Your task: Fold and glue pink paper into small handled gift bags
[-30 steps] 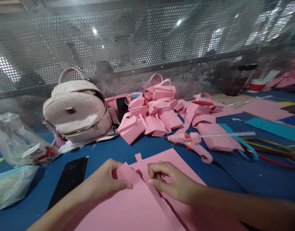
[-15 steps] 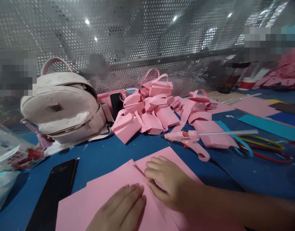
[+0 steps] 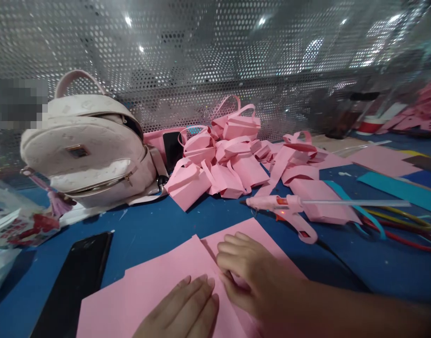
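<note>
Pink paper sheets (image 3: 148, 277) lie overlapping on the blue table in front of me, with a raised folded edge running between my hands. My left hand (image 3: 187, 307) rests flat on the paper, fingers stretched out side by side. Just right of it, my right hand (image 3: 250, 267) has its fingers curled and its thumb tucked in at the folded edge, gripping the paper there. Beyond the sheets lies a pink glue gun (image 3: 289, 209) with a clear glue stick in its back and a small orange light on.
Several small pink paper bags (image 3: 190, 183) are heaped at the back. A pale backpack (image 3: 95, 145) stands at the left, with a black phone (image 3: 74, 277) nearer me. At the right are a teal strip (image 3: 401, 190) and red and yellow loops (image 3: 408, 218). Behind stands a perforated metal panel (image 3: 201, 61).
The view has shifted slightly, so objects on the right appear farther right. Both hands stay on the paper in nearly the same pose.
</note>
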{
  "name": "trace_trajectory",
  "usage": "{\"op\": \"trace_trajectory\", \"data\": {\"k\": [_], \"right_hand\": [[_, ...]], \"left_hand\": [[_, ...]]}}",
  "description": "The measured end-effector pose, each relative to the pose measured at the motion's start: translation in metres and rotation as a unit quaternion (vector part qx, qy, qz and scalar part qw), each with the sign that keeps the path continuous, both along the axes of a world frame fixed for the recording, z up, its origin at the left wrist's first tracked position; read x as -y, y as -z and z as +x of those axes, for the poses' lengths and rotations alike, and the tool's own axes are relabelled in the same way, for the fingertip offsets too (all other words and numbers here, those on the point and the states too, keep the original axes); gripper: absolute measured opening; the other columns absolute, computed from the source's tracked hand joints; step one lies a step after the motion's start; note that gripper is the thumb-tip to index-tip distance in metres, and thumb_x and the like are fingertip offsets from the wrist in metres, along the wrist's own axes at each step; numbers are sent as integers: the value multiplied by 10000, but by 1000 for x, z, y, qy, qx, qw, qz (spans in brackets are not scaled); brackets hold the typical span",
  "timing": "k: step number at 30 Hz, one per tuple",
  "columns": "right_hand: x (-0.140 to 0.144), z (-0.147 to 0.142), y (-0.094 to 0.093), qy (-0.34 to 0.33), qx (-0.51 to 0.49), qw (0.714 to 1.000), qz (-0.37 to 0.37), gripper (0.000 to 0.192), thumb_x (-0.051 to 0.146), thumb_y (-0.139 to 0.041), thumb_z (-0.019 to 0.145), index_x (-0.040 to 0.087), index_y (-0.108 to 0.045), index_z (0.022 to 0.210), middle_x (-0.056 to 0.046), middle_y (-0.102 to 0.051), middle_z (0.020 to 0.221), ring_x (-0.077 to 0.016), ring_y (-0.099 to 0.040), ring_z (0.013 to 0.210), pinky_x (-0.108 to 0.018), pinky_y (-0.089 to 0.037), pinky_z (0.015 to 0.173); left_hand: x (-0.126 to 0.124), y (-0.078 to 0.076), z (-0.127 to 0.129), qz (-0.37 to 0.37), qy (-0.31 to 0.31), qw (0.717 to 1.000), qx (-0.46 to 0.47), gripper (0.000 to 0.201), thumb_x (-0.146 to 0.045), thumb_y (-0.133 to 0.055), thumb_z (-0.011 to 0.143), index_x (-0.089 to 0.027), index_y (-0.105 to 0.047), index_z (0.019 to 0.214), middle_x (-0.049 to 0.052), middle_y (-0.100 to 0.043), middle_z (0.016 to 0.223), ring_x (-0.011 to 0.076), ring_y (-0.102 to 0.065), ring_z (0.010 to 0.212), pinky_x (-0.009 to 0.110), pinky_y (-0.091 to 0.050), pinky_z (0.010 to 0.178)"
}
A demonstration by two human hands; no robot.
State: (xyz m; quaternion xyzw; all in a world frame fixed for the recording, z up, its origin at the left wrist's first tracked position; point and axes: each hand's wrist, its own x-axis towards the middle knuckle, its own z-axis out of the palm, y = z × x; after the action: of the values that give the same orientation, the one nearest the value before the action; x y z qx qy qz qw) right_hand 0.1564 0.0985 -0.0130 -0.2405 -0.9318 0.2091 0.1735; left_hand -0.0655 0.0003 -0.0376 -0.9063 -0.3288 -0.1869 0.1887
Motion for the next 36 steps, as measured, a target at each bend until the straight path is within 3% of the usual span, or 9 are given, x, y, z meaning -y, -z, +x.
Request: {"op": "trace_trajectory", "data": {"k": [19, 30, 36], "right_hand": [[9, -4, 6, 25, -27, 997, 71, 225, 107, -495, 755, 210, -306, 689, 12, -455, 706, -165, -368, 691, -342, -246, 667], [3, -2, 8, 16, -7, 997, 71, 180, 133, -408, 918, 206, -434, 756, -8, -519, 757, -178, -400, 715, -334, -295, 709], [7, -5, 5, 25, -17, 995, 90, 171, 108, -447, 835, 206, -387, 708, 5, -479, 717, -168, -388, 701, -332, -267, 687]], "left_hand": [[3, 4, 0, 15, -8, 1000, -1, 362, -135, -382, 1051, -129, -615, 1329, 49, -685, 1332, 153, -599, 1300, 288, -391, 1185], [3, 6, -4, -17, -2, 1000, 18, 371, -193, -415, 1060, -186, -556, 1403, 36, -619, 1432, 158, -532, 1373, 277, -380, 1193], [3, 4, -4, -28, -1, 1000, 3, 363, -222, -419, 1063, -172, -567, 1391, 36, -630, 1419, 160, -565, 1342, 276, -396, 1181]]}}
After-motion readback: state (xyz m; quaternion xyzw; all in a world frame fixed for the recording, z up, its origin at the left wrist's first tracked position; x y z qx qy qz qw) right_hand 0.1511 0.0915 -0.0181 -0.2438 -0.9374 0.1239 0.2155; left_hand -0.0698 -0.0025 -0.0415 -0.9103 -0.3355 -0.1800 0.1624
